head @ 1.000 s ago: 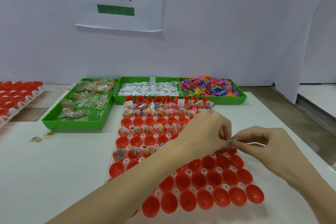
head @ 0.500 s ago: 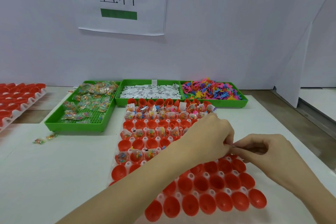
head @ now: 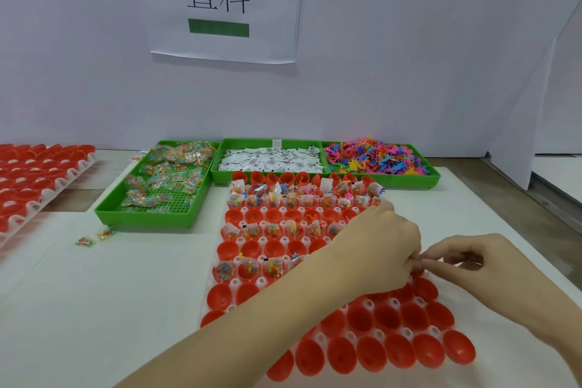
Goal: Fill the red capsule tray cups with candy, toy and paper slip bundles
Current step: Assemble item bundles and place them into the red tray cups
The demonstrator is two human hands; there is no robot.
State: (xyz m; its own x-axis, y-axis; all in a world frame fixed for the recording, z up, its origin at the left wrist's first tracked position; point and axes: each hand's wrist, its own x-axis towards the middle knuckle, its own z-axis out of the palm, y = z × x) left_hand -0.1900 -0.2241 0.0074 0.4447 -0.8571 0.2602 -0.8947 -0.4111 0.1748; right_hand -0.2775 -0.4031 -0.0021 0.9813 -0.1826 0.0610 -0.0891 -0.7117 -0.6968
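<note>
left hand: fingers curled, tips pinching a small item at the meeting point with the other hand; item mostly hidden, probably a bundle, can't confirm.
right hand: fingers curled, tips pinching the same small thing from the right side.
red capsule tray: on the white worktop, directly under both hands; far rows hold filled cups, near rows bare red cups.
key relation: pinch point sits just above the tray's right side, mid-depth; bare cups lie straight below and nearer. Both hands equally close; drop is down, not sideways.
long axis of item: can't tell, too small.
supplies: candy tray far left, paper slip tray far centre, toy tray far right, all beyond the capsule tray.
stray: two candy packets on the worktop, left.
progress guess: roughly a third of the cups filled.
</note>
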